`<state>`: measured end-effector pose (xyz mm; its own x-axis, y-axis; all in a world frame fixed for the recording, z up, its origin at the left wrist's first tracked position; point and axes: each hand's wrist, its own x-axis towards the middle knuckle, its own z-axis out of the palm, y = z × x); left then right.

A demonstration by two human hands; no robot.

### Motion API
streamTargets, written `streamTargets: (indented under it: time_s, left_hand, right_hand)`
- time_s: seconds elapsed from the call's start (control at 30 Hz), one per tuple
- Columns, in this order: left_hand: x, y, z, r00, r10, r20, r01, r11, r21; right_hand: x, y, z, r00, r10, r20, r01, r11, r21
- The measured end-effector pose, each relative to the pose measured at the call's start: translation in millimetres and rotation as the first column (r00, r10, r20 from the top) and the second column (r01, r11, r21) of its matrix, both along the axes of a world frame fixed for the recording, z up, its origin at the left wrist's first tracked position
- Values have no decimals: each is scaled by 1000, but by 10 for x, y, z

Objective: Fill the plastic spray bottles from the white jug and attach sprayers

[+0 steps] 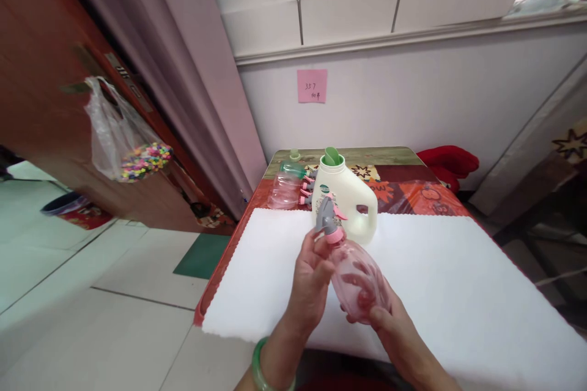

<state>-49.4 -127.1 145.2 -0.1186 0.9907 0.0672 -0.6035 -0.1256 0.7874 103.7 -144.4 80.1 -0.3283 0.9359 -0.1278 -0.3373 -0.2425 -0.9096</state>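
A clear pink spray bottle with a grey-and-pink trigger head is held tilted above the white mat. My right hand wraps round its lower body. Close to the neck, my left hand has its fingers curled against the collar below the trigger head. Just behind the bottle stands a large cream jug with a handle, its mouth uncapped and a green insert showing in it.
Pink and green clear bottles lie at the table's back left beside several grey-pink spray heads. A small green cap sits near the back edge. A plastic bag hangs from the door at left; a red cloth is behind the table.
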Motion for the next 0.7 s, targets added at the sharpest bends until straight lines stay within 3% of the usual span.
streamTargets:
  time_s: [0.07, 0.17, 0.33, 0.4, 0.6, 0.7]
  left_hand:
    - [28, -69, -28, 993, -91, -71, 90, 996, -16]
    - [72, -139, -49, 976, -93, -197, 76, 993, -92]
    - [76, -118, -18, 951, 261, -167, -283, 951, -123]
    - [35, -97, 0, 933, 326, -151, -345, 931, -121]
    - [-80, -85, 0, 952, 206, -224, -223, 973, -54]
    - [-53, -93, -12, 950, 233, -210, -247, 968, -46]
  right_hand:
    - [17, -2, -33, 999, 45, -11, -45, 999, -21]
    - [28, -3, -101, 997, -2, 75, -8, 991, 135]
    - [26, -52, -278, 943, -203, 264, 80, 908, 411]
    - [31, -77, -331, 913, -262, 314, 95, 882, 461]
    - [49, -93, -334, 923, -244, 297, 87, 885, 457]
    - [36, -109, -296, 946, -208, 249, 90, 905, 415]
